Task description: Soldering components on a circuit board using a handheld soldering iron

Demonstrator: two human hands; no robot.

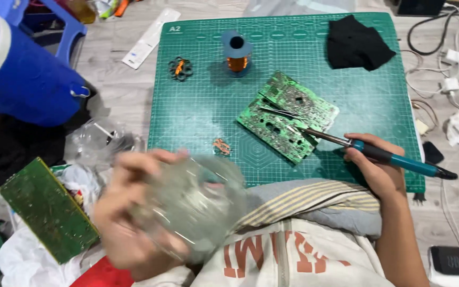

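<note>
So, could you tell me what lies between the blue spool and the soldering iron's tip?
In the head view, bare green mat, then the circuit boards, lie between spool and iron.

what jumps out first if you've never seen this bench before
The green cutting mat fills the middle, with two green circuit boards lying on it. The right hand holds a teal-handled soldering iron, tip on the boards. The left hand holds a blurred clear plastic bag near the chest.

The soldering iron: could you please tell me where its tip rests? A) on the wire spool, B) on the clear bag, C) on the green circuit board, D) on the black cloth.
C: the right hand holds the soldering iron with its tip on the circuit board.
</note>
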